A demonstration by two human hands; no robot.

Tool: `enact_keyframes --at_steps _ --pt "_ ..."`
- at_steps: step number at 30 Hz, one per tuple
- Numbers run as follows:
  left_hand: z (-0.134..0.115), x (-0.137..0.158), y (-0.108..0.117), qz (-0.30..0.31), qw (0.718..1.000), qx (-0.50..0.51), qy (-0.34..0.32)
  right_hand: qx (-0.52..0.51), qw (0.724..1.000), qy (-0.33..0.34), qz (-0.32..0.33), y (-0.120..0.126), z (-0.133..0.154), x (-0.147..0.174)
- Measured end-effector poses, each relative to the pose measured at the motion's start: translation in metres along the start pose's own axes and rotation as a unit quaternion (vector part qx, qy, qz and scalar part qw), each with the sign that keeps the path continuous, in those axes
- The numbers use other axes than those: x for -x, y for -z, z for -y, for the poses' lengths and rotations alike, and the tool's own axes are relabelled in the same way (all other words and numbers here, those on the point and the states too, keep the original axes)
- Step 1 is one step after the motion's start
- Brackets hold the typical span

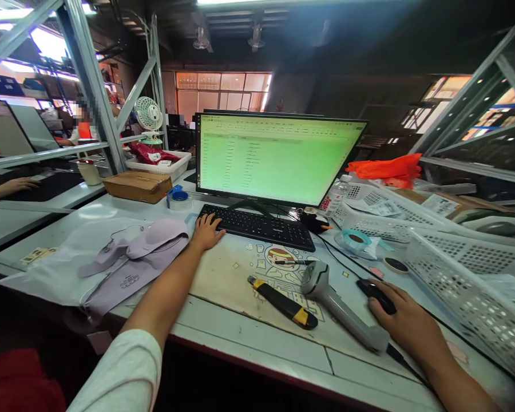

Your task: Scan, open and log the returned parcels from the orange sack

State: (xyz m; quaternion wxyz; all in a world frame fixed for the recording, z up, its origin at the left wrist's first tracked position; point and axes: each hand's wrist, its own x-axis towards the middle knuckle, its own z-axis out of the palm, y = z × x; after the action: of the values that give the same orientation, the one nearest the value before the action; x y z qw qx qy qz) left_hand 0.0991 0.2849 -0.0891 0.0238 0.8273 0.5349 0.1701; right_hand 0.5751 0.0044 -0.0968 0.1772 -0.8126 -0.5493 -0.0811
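Note:
My left hand rests with spread fingers on the left end of a black keyboard. My right hand is wrapped over a black computer mouse on the desk mat. Behind the keyboard a monitor shows a spreadsheet-like page, its text too small to read. Between my hands lie a grey barcode scanner, a black and yellow utility knife and a pen. Left of my left forearm, a lilac bra lies on a clear plastic bag.
A cardboard box and a blue tape roll sit at the left back. White perforated baskets line the right side, near a light-blue tape roll. Metal frame posts flank the desk. Another person's hand shows far left.

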Motion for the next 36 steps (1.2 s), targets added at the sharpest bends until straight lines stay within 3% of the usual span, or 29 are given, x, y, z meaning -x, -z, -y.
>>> enact_keyframes --at_steps 24,36 --pt "-0.002 0.003 0.005 -0.001 1.000 0.008 -0.002 -0.010 1.000 -0.016 0.008 0.004 0.008 0.000" --pt "-0.003 0.003 0.004 0.001 1.000 0.010 -0.002 -0.044 0.999 -0.007 0.010 -0.008 -0.009 -0.010"
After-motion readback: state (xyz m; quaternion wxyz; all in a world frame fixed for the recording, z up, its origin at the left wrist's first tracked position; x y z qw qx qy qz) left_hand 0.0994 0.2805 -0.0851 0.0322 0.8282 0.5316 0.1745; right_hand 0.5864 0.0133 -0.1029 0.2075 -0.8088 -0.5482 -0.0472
